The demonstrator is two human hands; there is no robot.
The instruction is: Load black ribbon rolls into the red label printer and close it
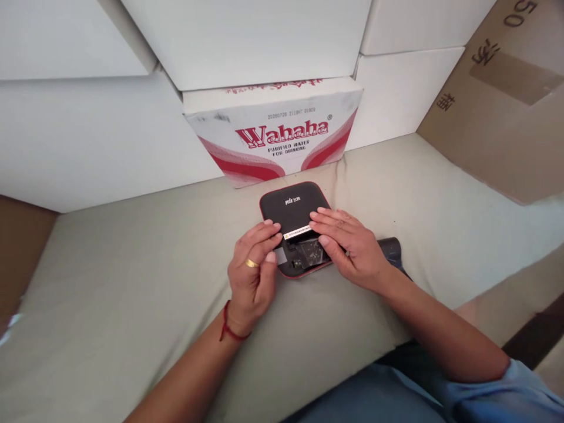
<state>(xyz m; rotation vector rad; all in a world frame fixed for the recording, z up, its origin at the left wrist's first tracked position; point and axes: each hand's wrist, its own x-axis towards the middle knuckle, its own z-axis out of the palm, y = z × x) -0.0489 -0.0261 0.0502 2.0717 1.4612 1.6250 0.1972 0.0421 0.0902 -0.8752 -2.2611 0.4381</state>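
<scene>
The flat black device is seen lying on the cloth-covered counter, closer to the boxed-in far edge than to the near edge, just in front of the Wahaha box. Its lower part is uncovered, so the opening up is judged done; a shiny dark panel is exposed there, no cover is seen fitted over it, and whether anything further is left cannot be told. The device is flanked by both hands: its left side is met by the left hand, fingers bunched, and its right side is overlaid by the right hand, fingers nearly straight. Whether anything is gripped cannot be told.
</scene>
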